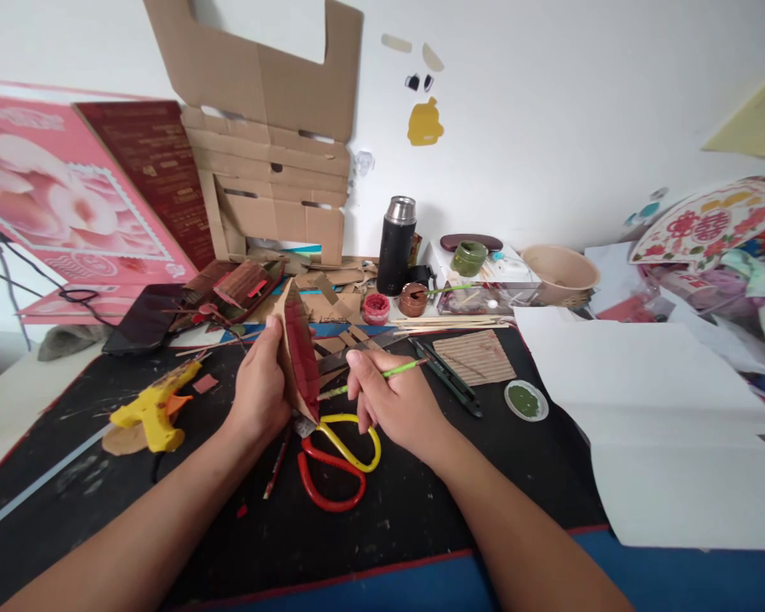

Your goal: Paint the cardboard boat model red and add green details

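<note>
My left hand grips a folded cardboard piece by its left side; its inner face is painted dark red and turned toward my right hand. Between the fingers of my right hand is a green-handled paintbrush, its tip at the lower edge of the red face. Below the cardboard lie scissors with one red and one yellow handle. A thin paint-stained stick rests beside them. Behind stand an open jar of red paint and a brown paint jar with another brush across it.
A yellow glue gun lies at left. Near the right hand are a dark green utility knife, corrugated cardboard and a lid with green paint. A black thermos stands at the back; white paper covers the right side.
</note>
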The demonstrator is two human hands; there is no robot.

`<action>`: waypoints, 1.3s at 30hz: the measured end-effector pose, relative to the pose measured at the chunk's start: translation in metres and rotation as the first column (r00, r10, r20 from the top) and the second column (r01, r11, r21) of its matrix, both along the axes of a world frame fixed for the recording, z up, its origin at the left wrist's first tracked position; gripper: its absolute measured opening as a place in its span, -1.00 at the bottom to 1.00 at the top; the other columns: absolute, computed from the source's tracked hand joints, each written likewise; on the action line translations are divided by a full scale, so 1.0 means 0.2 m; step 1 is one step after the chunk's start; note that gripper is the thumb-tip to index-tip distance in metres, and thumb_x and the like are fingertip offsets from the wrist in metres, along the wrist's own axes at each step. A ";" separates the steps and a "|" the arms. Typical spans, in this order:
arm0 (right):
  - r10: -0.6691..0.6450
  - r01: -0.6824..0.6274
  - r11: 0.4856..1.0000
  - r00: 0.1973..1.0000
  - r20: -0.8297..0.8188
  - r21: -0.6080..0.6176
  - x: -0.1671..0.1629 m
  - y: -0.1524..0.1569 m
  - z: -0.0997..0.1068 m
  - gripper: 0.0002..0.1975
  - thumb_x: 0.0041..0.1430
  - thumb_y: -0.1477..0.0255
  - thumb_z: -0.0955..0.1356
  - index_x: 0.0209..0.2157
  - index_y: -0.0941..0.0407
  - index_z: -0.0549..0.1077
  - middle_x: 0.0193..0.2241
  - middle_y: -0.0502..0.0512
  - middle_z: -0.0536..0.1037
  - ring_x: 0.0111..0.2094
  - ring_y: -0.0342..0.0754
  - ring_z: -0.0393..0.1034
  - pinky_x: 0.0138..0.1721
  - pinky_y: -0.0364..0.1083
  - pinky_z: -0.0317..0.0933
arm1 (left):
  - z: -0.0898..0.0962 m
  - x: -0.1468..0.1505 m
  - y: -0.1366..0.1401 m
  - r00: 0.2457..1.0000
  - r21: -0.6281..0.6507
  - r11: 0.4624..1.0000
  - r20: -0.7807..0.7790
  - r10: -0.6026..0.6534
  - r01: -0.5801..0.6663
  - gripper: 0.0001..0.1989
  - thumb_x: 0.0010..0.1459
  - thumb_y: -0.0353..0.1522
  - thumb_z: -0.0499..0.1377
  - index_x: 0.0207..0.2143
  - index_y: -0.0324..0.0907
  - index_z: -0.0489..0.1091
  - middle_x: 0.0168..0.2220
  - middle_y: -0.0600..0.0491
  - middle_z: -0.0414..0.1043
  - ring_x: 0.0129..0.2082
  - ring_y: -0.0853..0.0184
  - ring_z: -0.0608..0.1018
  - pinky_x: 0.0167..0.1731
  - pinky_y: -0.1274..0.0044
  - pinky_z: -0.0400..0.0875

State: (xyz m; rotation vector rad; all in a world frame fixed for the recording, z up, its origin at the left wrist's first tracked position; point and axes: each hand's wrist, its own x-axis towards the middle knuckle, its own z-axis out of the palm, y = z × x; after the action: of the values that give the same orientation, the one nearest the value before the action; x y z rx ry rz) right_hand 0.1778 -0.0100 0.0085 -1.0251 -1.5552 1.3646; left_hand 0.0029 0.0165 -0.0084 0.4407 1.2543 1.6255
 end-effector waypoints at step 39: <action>-0.152 0.161 0.981 0.985 -0.086 0.107 0.00 0.03 -0.04 -0.41 0.48 -0.13 0.31 -0.42 0.06 0.46 -0.71 -0.13 0.39 -0.64 -0.12 0.51 -0.57 -0.21 0.27 | -0.07 0.05 -0.05 0.962 -0.102 0.960 0.110 -0.250 0.261 -0.47 0.21 0.04 0.40 -0.10 -0.25 0.67 -0.29 -0.08 0.74 -0.37 0.17 0.72 -0.36 0.43 0.61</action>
State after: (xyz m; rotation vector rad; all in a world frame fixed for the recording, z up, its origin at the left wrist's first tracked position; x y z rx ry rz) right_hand 0.1785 -0.0033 0.0009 -0.9919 -1.4461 1.1808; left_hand 0.0135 0.0073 -0.0215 0.4280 1.1610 1.3334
